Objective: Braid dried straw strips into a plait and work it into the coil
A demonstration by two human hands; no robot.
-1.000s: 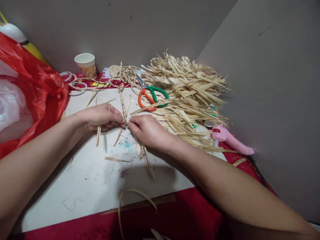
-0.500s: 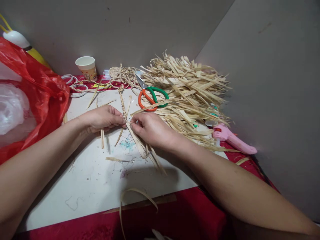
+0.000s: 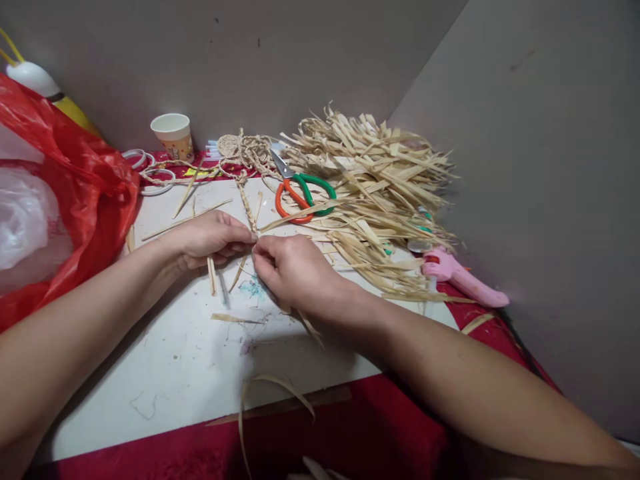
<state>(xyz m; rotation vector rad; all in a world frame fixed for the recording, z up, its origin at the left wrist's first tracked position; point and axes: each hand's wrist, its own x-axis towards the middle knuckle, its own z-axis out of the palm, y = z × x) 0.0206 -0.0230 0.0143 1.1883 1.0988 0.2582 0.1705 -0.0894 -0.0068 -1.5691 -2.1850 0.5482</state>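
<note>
A narrow braid of dried, straw-coloured leaf strips runs down from the coiled cord at the back to my fingers. My left hand pinches its lower end between thumb and forefinger. Close against it, my right hand is closed on the strips at the working end; its fingers partly hide them. Loose strip ends stick out below the right hand. Two short strips hang under the left hand. Scissors with one orange and one green handle lie beyond the right hand, blades apart.
Behind the scissors is a big heap of dried strips. A pink glue gun lies right. At the back are coiled braided cord, white rings and a paper cup. A red plastic bag stands left on the white board's side.
My right hand has turned and lowered slightly over the strips, now covering the wide strip that showed below it. My left hand has shifted a little right, still pinching the braid.
</note>
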